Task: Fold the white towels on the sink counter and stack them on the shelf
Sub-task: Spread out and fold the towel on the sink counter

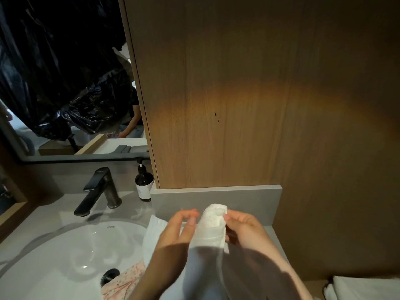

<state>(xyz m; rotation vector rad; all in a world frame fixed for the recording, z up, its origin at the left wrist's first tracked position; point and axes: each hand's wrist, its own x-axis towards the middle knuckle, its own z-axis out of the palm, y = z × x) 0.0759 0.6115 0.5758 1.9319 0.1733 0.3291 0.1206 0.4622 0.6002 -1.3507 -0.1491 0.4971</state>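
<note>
1. Gripping the white towel (213, 228) up near its bunched top is the right hand (244, 228), thumb pressed on the front and fingers tucked behind it.
2. Left hand (179, 228) is right at the towel's other edge, fingers curled and kinda blurry, so honestly can't tell if it's pinching the cloth or just touching it.
3. The towel hangs in the air between both hands, above the grey counter (129, 205) just right of the basin, and its lower part drops into shadow toward the camera.
4. A second white towel (154, 234) lies draped over the right rim of the white basin (71, 245), behind the left hand.
5. Some pink speckled cloth (125, 282) sits in the basin next to the drain (109, 277).
6. Further out: black faucet (99, 191), amber pump bottle (144, 185) beside the wood cabinet (238, 94), and folded white towels (365, 286) low on the right.
</note>
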